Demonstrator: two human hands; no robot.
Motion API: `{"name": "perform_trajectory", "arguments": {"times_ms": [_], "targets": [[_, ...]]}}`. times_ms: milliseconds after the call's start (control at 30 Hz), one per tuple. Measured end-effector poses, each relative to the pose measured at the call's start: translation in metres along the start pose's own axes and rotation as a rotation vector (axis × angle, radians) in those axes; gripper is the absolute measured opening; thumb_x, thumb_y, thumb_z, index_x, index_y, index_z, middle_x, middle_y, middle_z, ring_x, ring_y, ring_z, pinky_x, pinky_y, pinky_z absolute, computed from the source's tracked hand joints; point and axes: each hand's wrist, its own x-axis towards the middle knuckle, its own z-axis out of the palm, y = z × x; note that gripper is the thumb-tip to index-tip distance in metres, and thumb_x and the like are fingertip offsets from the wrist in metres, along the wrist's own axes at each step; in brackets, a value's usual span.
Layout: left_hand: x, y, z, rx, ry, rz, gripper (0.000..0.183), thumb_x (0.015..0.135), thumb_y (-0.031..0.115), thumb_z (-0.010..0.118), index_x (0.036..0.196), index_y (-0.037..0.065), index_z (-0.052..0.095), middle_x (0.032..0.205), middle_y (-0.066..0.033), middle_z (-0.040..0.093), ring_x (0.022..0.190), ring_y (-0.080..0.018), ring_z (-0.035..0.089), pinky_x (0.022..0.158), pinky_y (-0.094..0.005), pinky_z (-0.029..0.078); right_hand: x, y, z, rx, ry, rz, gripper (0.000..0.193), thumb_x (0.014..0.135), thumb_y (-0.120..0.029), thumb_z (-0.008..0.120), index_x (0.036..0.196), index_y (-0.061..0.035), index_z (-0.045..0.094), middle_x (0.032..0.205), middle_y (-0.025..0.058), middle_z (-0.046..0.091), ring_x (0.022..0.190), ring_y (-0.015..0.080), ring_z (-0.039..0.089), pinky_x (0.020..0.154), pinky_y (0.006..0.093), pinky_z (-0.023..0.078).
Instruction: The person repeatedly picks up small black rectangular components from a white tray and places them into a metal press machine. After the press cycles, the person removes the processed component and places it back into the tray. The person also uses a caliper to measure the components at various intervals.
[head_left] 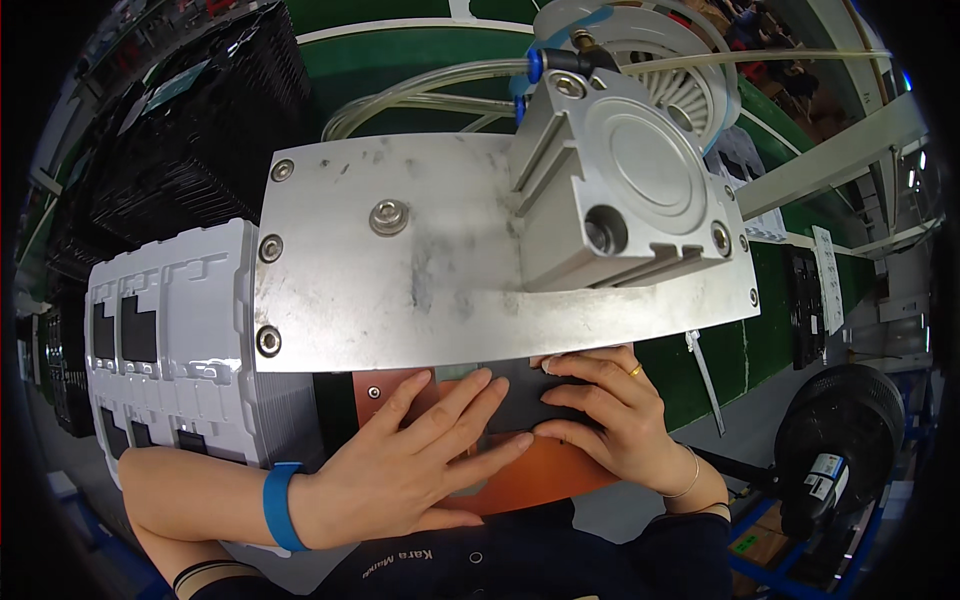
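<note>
My left hand (420,450) lies palm down with its fingers spread, over an orange fixture plate (545,480) and the left side of a dark grey sheet (515,400). My right hand (610,415) has bent fingers, with the thumb and fingertips closed on the right part of that sheet. The far end of the sheet is hidden under a silver metal top plate (400,290), which carries a block-shaped pneumatic cylinder (640,180). The right fingertips are close to the near edge of this top plate.
A stack of white plastic trays (190,300) with dark pieces stands at the left. Behind it are black stacked trays (200,130). Clear air hoses (430,85) run to the cylinder. A white reel (680,70) stands at the back, a black round object (835,430) at the right.
</note>
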Motion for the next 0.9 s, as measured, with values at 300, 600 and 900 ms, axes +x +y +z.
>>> {"name": "perform_trajectory", "arguments": {"times_ms": [300, 600, 900], "targets": [[0.0027, 0.0014, -0.0049, 0.020, -0.062, -0.013, 0.077, 0.087, 0.070, 0.051, 0.144, 0.018, 0.048, 0.150, -0.0208, 0.040, 0.141, -0.0360, 0.036, 0.112, -0.0538, 0.027, 0.0017, -0.0008, -0.0030, 0.014, -0.029, 0.044, 0.032, 0.069, -0.022, 0.085, 0.093, -0.0076, 0.069, 0.104, 0.0082, 0.065, 0.089, 0.0257, 0.059, 0.079, 0.0345, 0.047], [0.0023, 0.0028, -0.0048, 0.017, -0.083, -0.013, 0.075, 0.086, 0.068, 0.054, 0.141, 0.017, 0.050, 0.151, -0.0218, 0.038, 0.142, -0.0369, 0.033, 0.114, -0.0584, 0.023, 0.0003, 0.0030, -0.0022, 0.022, -0.055, 0.040, 0.033, 0.069, -0.022, 0.086, 0.094, -0.0083, 0.070, 0.093, 0.0080, 0.060, 0.083, 0.0248, 0.058, 0.074, 0.0348, 0.045], [0.0020, 0.0032, -0.0060, -0.004, -0.064, -0.032, 0.074, 0.086, 0.066, 0.055, 0.142, 0.017, 0.049, 0.151, -0.0204, 0.039, 0.141, -0.0349, 0.036, 0.111, -0.0536, 0.029, 0.0015, -0.0006, -0.0024, 0.035, -0.060, 0.061, 0.032, 0.070, -0.022, 0.085, 0.092, -0.0083, 0.067, 0.099, 0.0078, 0.061, 0.088, 0.0268, 0.057, 0.081, 0.0369, 0.044]]}}
